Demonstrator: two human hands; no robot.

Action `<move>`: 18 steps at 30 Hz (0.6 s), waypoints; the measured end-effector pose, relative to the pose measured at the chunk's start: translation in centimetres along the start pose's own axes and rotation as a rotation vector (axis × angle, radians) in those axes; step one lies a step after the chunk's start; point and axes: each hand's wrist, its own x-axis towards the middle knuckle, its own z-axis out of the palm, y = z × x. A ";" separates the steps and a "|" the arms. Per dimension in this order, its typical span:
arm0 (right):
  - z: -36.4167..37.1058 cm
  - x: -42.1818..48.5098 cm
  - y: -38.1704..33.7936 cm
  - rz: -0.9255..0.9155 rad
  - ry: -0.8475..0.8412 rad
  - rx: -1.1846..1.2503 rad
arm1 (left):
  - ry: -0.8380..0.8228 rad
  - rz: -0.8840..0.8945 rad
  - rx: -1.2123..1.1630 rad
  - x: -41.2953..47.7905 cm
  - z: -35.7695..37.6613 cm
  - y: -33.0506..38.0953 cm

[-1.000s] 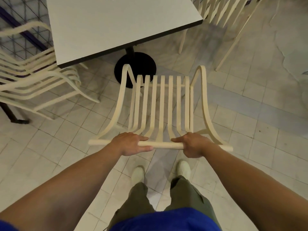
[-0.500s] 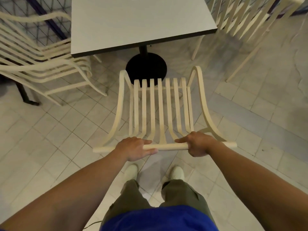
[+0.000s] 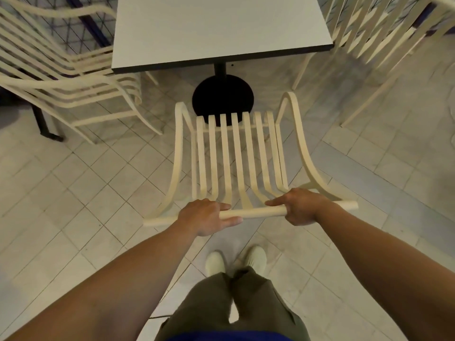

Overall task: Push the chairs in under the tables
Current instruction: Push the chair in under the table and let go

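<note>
A cream slatted chair [image 3: 237,153] stands in front of me, its back rail nearest, its seat pointing at a white square table [image 3: 221,28] on a black pedestal base [image 3: 222,94]. My left hand [image 3: 204,216] grips the top rail left of centre. My right hand [image 3: 299,205] grips the same rail right of centre. The chair's front edge sits short of the table edge, over the near rim of the base.
A stack of cream chairs [image 3: 61,77] stands at the table's left side. Another cream chair [image 3: 374,33] stands at the right. A dark post foot [image 3: 46,126] rests on the tiled floor at left. My feet [image 3: 236,262] are just behind the chair.
The chair and table have lined up squarely ahead of me. The table now sits centred beyond the chair, and the chair's front is nearer the pedestal base. Both hands keep their grip.
</note>
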 end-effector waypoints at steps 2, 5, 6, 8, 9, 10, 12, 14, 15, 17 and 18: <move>0.3 -0.1 0.0 -0.027 0.033 -0.018 | 0.012 0.008 0.010 0.1 0.2 -0.2; 0.8 -0.2 -0.1 -0.020 0.044 -0.022 | 0.021 0.042 0.013 0.1 0.2 -0.5; 1.0 -0.2 -0.1 -0.014 0.050 -0.018 | 0.028 0.048 0.011 0.1 0.1 -0.5; 1.1 -0.2 -0.1 0.006 0.067 -0.010 | 0.040 0.052 0.006 0.0 -0.1 -0.4; 1.2 -0.1 -0.3 0.015 0.081 -0.010 | 0.044 0.054 0.004 0.0 -0.2 -0.5; 1.2 -0.2 -0.4 0.023 0.094 -0.014 | 0.049 0.060 0.005 0.0 -0.2 -0.4; 1.4 -0.2 -0.8 0.027 0.110 -0.024 | 0.063 0.069 0.005 -0.1 0.0 -0.5; 1.5 -0.2 -0.8 0.032 0.125 -0.024 | 0.070 0.069 0.002 -0.2 0.2 -0.5; 1.5 -0.2 -0.7 0.030 0.130 -0.029 | 0.070 0.067 -0.001 -0.1 0.1 -0.5; 1.3 -0.2 -0.5 0.016 0.136 -0.044 | 0.063 0.055 -0.010 -0.2 0.0 -0.4; 1.3 -0.1 -0.4 0.007 0.137 -0.054 | 0.060 0.047 -0.012 -0.2 0.0 -0.4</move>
